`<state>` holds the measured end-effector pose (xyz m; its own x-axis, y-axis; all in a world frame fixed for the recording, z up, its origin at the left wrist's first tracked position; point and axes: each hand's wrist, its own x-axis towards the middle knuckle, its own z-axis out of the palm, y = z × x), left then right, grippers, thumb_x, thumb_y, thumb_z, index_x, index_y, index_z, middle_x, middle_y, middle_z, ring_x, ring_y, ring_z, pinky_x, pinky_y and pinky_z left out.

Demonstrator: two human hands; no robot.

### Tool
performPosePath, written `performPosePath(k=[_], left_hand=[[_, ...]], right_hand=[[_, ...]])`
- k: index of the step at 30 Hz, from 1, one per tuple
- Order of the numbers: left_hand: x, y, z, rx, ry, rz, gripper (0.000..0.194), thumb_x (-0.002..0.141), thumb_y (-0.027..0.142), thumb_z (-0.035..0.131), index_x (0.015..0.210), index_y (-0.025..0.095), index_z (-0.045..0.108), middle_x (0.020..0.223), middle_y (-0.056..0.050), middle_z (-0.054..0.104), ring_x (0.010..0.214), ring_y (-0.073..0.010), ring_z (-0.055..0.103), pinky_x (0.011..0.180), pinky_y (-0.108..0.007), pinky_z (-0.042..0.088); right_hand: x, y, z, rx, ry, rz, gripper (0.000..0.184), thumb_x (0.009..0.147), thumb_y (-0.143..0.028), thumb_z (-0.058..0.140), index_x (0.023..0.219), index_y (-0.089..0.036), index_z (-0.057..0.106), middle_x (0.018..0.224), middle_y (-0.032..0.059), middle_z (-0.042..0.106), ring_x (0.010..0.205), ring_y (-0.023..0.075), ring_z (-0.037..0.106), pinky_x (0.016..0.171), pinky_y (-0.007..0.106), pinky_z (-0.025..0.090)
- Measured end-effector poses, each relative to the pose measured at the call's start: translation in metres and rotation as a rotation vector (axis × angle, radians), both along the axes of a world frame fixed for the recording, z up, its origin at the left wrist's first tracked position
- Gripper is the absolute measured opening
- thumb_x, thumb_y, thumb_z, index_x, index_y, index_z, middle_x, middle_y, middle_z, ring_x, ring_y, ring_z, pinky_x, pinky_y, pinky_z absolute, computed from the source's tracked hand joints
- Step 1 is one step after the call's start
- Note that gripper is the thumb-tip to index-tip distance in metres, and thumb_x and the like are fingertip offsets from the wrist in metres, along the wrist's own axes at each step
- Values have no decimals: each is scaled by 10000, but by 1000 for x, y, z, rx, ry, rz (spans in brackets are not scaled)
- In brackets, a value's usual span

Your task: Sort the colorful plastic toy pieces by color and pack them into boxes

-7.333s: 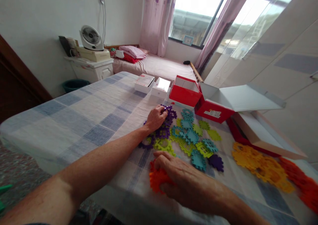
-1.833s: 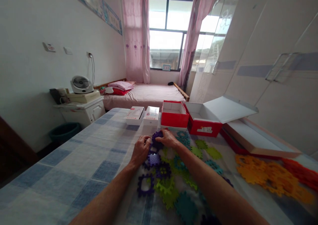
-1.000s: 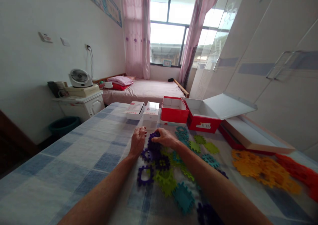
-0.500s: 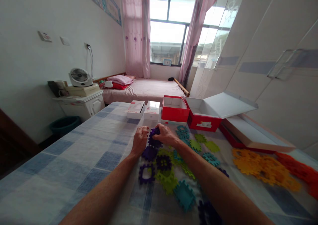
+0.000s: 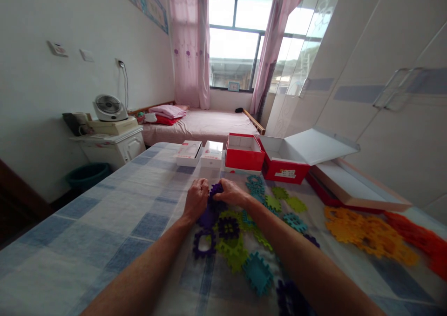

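Observation:
Between my two hands is a purple toothed puzzle tile, partly covered by my fingers. My left hand is closed at its left edge, fingers curled. From the other side, my right hand grips the tile with thumb and fingers. Just below lies another purple tile, part of it hidden by my left hand. Nearer me are a purple tile with a window-like cutout, a purple frame tile, lime green tiles and a teal tile.
White boxes, a small red box and a larger open red box line the far side. Orange tiles and red tiles lie to the right. A blue-and-white checked cloth covers the table.
The purple tile between my hands has tilted and shows less of its face. My hands stay close together around it. The whole view has shifted slightly.

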<state>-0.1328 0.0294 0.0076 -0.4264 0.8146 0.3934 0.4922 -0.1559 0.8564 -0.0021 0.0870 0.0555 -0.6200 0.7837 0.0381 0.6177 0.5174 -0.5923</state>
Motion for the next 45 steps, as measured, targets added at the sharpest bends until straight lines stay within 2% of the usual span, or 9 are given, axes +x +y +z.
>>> performPosePath(k=[5,13,18,24,30,34,38,42,45], left_hand=[[4,-3,7,16,13,-1,280,857,382,388,873,197,597,899,-55,603,887,-208,571,876,-373,429],[0,-1,5,-3,-121,-66,380,886,422,290,909,176,579,936,-73,612,796,-176,608,650,-286,501],[4,-7,13,-4,-111,-155,372,871,463,363,860,185,609,842,-40,645,828,-191,603,791,-327,470],[2,-4,13,-29,-188,-142,432,876,469,353,1109,177,569,1152,-94,617,1086,-220,557,925,-357,428],[-2,2,4,-75,-627,-297,491,822,567,443,1138,214,573,1181,-94,609,996,-226,612,782,-329,517],[-3,2,2,-99,-716,-383,536,778,595,509,1080,160,595,1178,-96,595,923,-206,630,733,-314,534],[-2,-1,5,-126,-671,-366,504,779,594,509,981,148,629,1156,-88,606,915,-224,633,746,-337,535],[0,-2,9,-145,-671,-331,442,805,556,494,914,154,642,1090,-63,636,890,-209,637,735,-322,542],[3,-3,13,-163,-662,-308,417,811,537,490,873,158,651,1043,-59,656,866,-206,641,728,-323,549]], right_hand=[[-5,-7,1,79,-31,22,252,581,-225,678,770,-166,521,763,7,516,691,137,441,590,239,310],[-1,-8,11,103,94,-24,314,639,-216,642,919,-176,507,833,4,533,750,137,475,643,238,343],[2,-12,8,84,162,-10,297,629,-178,632,893,-189,497,757,-28,527,701,127,490,623,230,352],[1,-14,2,126,218,35,342,603,-162,661,905,-200,505,884,-1,538,810,151,490,721,259,380],[4,-20,20,185,266,-25,365,630,-209,656,966,-212,510,971,18,551,877,158,507,793,273,406],[62,-34,51,184,445,-180,426,648,-252,670,1035,-211,497,936,2,562,840,145,530,782,279,429],[174,-72,63,68,592,-361,421,677,-315,673,1046,-205,501,876,-2,594,755,137,562,699,272,473],[293,-112,40,63,601,-778,478,633,-393,711,1029,-194,531,930,53,635,814,197,614,735,332,516],[359,-132,10,-38,692,-954,470,635,-415,703,1025,-218,530,960,78,650,799,229,642,718,370,539]])
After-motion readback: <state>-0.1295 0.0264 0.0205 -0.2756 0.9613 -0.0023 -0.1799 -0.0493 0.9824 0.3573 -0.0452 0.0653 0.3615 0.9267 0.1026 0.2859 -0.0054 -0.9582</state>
